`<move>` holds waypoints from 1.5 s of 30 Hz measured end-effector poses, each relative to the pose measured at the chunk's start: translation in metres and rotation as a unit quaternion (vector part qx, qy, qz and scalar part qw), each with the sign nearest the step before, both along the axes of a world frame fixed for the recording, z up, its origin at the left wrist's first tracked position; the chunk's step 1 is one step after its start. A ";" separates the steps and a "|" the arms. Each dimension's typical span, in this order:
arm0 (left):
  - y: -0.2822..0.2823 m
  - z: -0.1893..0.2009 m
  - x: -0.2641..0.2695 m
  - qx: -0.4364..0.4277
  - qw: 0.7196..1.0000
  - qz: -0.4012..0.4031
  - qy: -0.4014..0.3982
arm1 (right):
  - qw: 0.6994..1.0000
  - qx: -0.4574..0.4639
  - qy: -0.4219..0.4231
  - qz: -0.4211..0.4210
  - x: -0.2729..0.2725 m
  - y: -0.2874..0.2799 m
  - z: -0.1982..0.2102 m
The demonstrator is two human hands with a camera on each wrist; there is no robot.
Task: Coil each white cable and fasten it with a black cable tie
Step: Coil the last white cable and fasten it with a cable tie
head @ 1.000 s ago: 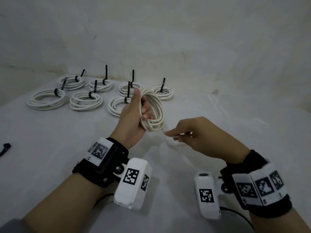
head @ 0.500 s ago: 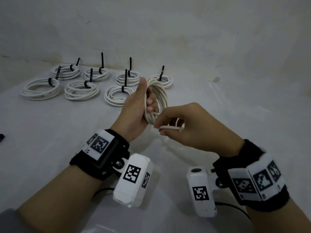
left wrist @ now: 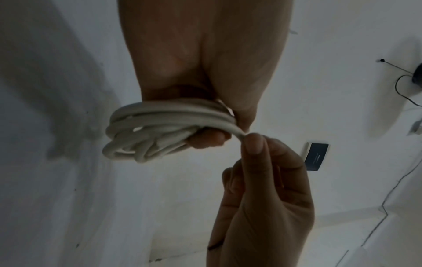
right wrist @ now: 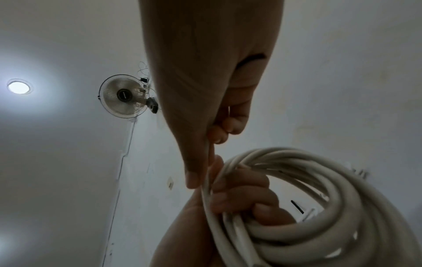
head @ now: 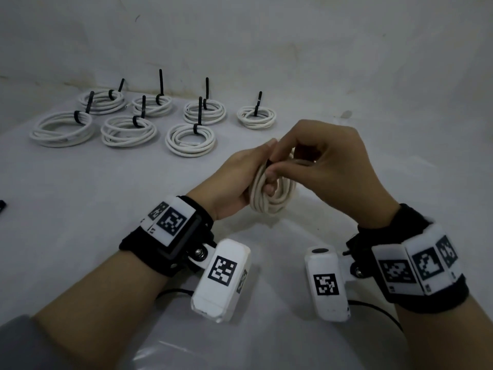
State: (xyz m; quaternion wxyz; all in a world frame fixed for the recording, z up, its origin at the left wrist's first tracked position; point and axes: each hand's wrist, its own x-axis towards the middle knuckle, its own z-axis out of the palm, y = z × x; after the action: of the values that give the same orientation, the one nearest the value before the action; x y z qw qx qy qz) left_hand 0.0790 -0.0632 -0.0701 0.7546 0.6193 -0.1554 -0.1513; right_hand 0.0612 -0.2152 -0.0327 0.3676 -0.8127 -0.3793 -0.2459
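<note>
My left hand [head: 262, 182] grips a coil of white cable [head: 270, 200] above the white table [head: 80, 209], fingers curled through the loops. My right hand [head: 276, 162] meets it at the top of the coil and pinches the cable's loose end between thumb and forefinger. In the left wrist view the end bends off the coil [left wrist: 148, 130] into the right thumb [left wrist: 253, 146]. The right wrist view has the pinch [right wrist: 200, 180] pressed beside the loops [right wrist: 319, 225]. A thin dark strip [right wrist: 251, 60] shows at the right palm; I cannot tell what it is.
Several tied coils [head: 190, 137] lie at the back left of the table, each with a black cable tie [head: 199, 110] sticking up. A small black piece [head: 2, 205] lies at the far left edge. A wall rises close behind the table.
My right hand rose from below the coil to its top, bringing the loose end against the loops. The left hand kept its grip and tilted the coil toward me.
</note>
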 end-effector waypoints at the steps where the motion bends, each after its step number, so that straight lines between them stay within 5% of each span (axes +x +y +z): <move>1: 0.000 -0.001 0.000 -0.008 1.000 -0.019 0.005 | 1.000 0.002 -0.011 -0.006 0.002 -0.001 0.000; 10: 0.010 0.003 0.005 -0.090 0.987 -0.095 0.088 | 0.991 -0.011 -0.104 -0.082 0.012 -0.006 -0.008; 25: 0.010 0.003 0.005 -0.133 0.986 0.005 0.100 | 0.988 0.006 0.074 -0.133 0.015 -0.003 -0.015; 31: 0.010 0.004 0.005 -0.160 0.977 -0.037 0.133 | 0.980 0.039 0.136 -0.137 0.018 -0.006 -0.016; 35: 0.014 0.005 0.005 -0.168 0.972 -0.086 0.141 | 0.956 0.126 0.262 -0.045 0.014 -0.002 -0.016; 40: 0.015 0.009 0.004 -0.114 0.983 -0.069 0.126 | 0.967 0.086 0.238 -0.036 0.016 -0.003 -0.016; 45: 0.020 0.009 0.009 0.090 0.995 0.052 0.012 | 0.974 0.037 0.213 -0.065 0.021 -0.006 -0.023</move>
State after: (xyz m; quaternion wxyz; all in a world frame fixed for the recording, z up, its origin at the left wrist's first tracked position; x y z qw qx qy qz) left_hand 0.0883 -0.0427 -0.0609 0.7045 0.6899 -0.1001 -0.1328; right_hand 0.0824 -0.2215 -0.0554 0.4527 -0.8553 -0.2294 -0.1047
